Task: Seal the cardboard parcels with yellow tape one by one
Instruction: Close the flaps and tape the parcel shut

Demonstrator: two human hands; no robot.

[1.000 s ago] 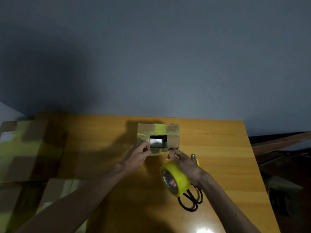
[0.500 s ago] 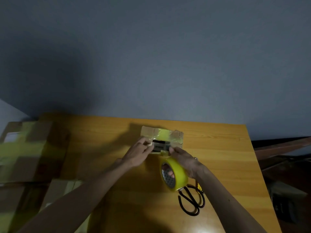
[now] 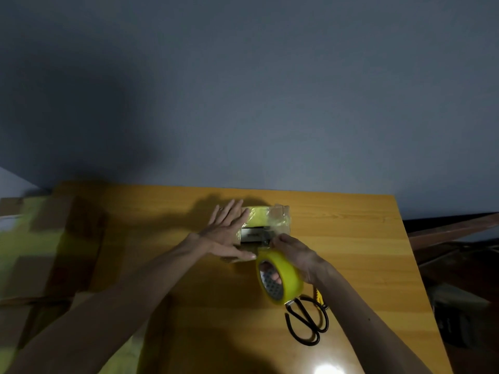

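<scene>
Orange-brown wooden table fills the lower view, with large taped cardboard boxes stacked at its 9 o'clock edge. Toward 12 o'clock on it sits the small brown cardboard parcel, yellow tape across its top. The left hand lies flat on the parcel's 9 o'clock half, fingers straight. The right hand grips the yellow tape roll at the parcel's 5 o'clock corner, fingers curled through its core. Black-handled scissors lie at the roll's 5 o'clock.

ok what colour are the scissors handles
Black, clearest in the head view: the scissors lie on the table just below the tape roll.
</scene>
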